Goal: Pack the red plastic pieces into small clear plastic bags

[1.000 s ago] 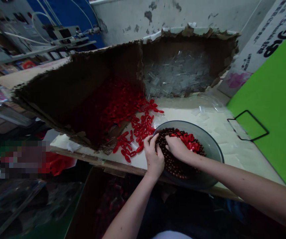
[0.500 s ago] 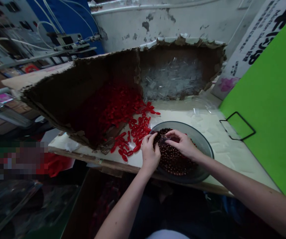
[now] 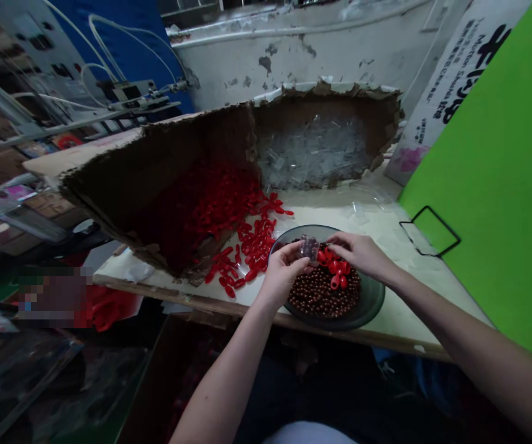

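Note:
My left hand (image 3: pixel 285 268) pinches a small clear plastic cup (image 3: pixel 310 248) above the near-left part of a round bowl (image 3: pixel 373 302). Something dark shows through the cup's wall. Just right of the cup, my right hand (image 3: pixel 358 251) has its fingertips drawn together over the bowl; what they hold, if anything, is too small to make out. Shiny brown balls (image 3: pixel 324 299) fill the bowl. On top of them, below the right fingertips, lies a small heap of red plastic pieces (image 3: pixel 337 271).
Left of the bowl, red oval pieces (image 3: pixel 259 243) spill from an open cardboard box (image 3: pixel 155 139). The box's right section holds clear plastic cups (image 3: pixel 315 151). A green panel (image 3: pixel 492 185) with a black wire handle (image 3: pixel 435 231) stands at right. The table's front edge (image 3: pixel 192 302) runs below.
The clear cup has moved from between both hands, low over the balls, up into my left hand. My right hand has shifted right, uncovering the red pieces. The view has turned slightly.

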`<action>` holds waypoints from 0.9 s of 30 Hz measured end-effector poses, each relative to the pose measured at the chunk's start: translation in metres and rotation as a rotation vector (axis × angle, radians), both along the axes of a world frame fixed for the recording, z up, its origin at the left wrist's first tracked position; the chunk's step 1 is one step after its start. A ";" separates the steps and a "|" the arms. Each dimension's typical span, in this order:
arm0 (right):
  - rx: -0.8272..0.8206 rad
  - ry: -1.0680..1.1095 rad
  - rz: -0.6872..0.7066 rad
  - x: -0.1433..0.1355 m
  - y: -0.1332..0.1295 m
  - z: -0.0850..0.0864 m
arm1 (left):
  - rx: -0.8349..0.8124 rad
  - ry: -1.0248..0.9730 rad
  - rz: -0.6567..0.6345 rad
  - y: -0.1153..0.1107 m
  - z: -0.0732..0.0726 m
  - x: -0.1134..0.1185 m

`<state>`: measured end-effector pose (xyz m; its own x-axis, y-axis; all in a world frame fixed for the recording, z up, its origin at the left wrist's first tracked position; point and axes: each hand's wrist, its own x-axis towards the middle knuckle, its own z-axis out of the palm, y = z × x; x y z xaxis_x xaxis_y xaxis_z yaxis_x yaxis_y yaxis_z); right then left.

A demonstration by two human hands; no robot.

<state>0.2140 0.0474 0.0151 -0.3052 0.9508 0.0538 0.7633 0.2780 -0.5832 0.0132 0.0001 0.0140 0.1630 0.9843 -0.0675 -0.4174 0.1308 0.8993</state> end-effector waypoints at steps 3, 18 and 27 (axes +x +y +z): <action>-0.075 -0.445 0.105 0.009 0.000 -0.028 | -0.002 0.026 0.019 -0.003 0.004 0.000; -0.131 -0.709 0.184 -0.007 -0.017 -0.050 | 0.056 0.005 -0.005 -0.010 0.009 -0.003; -0.084 -0.735 0.224 -0.008 -0.022 -0.051 | 0.145 0.001 -0.009 -0.016 0.011 0.005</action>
<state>0.2056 0.0253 -0.0356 -0.4200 0.8543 -0.3061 0.8935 0.4484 0.0255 0.0185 -0.0164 0.0250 0.1714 0.9823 0.0755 -0.4156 0.0026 0.9095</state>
